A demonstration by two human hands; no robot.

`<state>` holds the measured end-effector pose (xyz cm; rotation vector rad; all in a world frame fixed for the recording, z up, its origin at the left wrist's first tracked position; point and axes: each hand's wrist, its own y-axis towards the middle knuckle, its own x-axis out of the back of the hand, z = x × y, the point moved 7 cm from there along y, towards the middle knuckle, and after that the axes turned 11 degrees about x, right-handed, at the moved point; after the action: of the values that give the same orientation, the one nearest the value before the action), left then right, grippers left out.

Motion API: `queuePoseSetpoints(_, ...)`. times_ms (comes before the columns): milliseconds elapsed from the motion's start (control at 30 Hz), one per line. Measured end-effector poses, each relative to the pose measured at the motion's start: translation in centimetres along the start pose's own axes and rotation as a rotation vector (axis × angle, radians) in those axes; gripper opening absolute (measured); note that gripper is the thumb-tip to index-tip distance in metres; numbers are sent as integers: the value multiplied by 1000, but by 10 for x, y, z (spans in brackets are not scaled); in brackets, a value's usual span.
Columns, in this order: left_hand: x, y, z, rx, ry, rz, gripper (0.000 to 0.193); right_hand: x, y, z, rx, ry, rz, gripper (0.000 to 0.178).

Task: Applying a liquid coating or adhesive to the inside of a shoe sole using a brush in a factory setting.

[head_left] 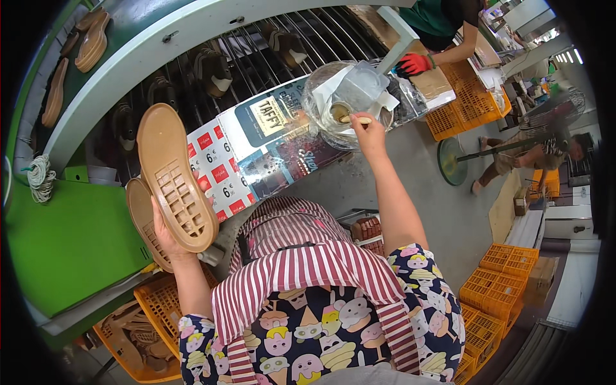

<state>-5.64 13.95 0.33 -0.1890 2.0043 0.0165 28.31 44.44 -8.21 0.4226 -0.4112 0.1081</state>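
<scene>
Well, two tan soles [172, 168] bunched in the left hand [166, 235], just left of the printed sheets [221, 168].
Right hand [371, 137] is pinching a pale handle [357, 120] in the cup [333, 114]; one-handed grip might drop a sole if it loosens.

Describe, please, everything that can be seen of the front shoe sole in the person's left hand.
The front sole is light brown, long and rounded at both ends, with a raised rim. It looks like moulded rubber or plastic. A grid of recessed cells fills much of its lower half; the upper half looks smoother. It is held up, this face toward the camera, its top leaning left. The left hand grips it; a second sole shows partly behind it.
</scene>
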Motion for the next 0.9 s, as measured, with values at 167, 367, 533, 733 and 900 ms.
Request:
queuePoseSetpoints(167,7,3,-7,-147,125,28,86,10,5,15,-130,39,12,26)
queuePoseSetpoints(367,31,3,-6,-82,253,-92,83,26,-2,18,-177,91,-20,27)
queuePoseSetpoints(533,19,16,3,-108,595,-246,87,36,-11,10,-110,124,-67,23)
queuePoseSetpoints(733,-12,33,14,-232,944,-320,97,45,-19,35,-133,201,-80,22)
queuePoseSetpoints(900,22,42,23,-265,1291,-300,92,55,-19,86,-46,320,-122,21)
